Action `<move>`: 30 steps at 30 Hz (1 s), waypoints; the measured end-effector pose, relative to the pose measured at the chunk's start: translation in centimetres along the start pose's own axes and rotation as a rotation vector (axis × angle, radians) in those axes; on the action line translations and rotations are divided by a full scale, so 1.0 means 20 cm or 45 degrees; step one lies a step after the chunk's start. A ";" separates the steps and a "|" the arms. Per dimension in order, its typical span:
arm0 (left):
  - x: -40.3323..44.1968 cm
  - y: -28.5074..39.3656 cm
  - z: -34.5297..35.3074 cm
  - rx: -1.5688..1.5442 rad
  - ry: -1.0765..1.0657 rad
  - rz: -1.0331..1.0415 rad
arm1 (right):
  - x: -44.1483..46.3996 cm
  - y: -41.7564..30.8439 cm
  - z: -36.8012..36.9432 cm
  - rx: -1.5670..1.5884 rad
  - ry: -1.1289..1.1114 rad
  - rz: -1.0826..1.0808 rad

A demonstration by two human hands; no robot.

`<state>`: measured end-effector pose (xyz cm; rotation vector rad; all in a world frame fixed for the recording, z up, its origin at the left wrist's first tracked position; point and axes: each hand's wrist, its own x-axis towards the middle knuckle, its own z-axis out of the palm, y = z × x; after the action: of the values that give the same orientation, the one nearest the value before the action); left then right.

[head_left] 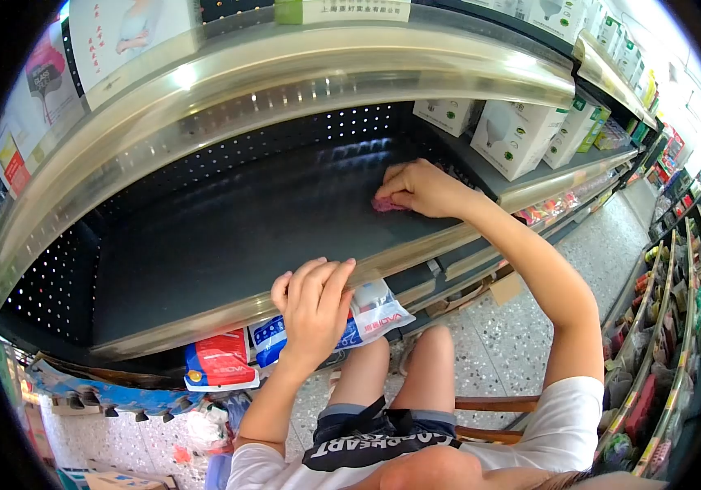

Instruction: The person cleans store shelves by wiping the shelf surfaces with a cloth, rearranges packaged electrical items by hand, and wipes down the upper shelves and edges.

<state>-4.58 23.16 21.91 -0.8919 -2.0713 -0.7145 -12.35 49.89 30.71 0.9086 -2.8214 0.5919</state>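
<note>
My right hand [426,188] is closed on a crumpled pinkish-purple cloth [386,204], pressed against the dark shelf board [236,229] near its right end. Much of the cloth is hidden under the fingers. At the front, my left hand [315,306] has its fingers bent over the shelf's front edge [391,260], which carries a clear plastic strip; the thumb is hidden. Just below that hand, a blue and white packet [375,314] and a red packet [224,359] stick out from a lower level.
White light-bulb boxes [510,139] stand on the neighbouring shelf to the right. An upper shelf with a curved clear strip [285,77] overhangs the board. Wooden stool rails [493,404] show beside my legs. Across the speckled floor [604,245] runs another stocked rack [661,351].
</note>
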 end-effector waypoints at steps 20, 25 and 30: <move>0.00 0.00 0.01 -0.007 0.044 0.006 | 0.53 0.53 0.14 -0.309 0.217 0.166; 0.00 0.00 0.01 -0.018 0.043 0.007 | 0.61 0.58 0.17 -0.420 0.304 0.230; -0.01 0.00 0.00 -0.027 0.028 0.026 | 0.71 0.64 0.20 -0.456 0.284 0.269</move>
<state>-4.63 23.11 21.75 -0.9121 -2.0357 -0.7335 -31.26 50.27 26.06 0.4548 -2.7081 0.1797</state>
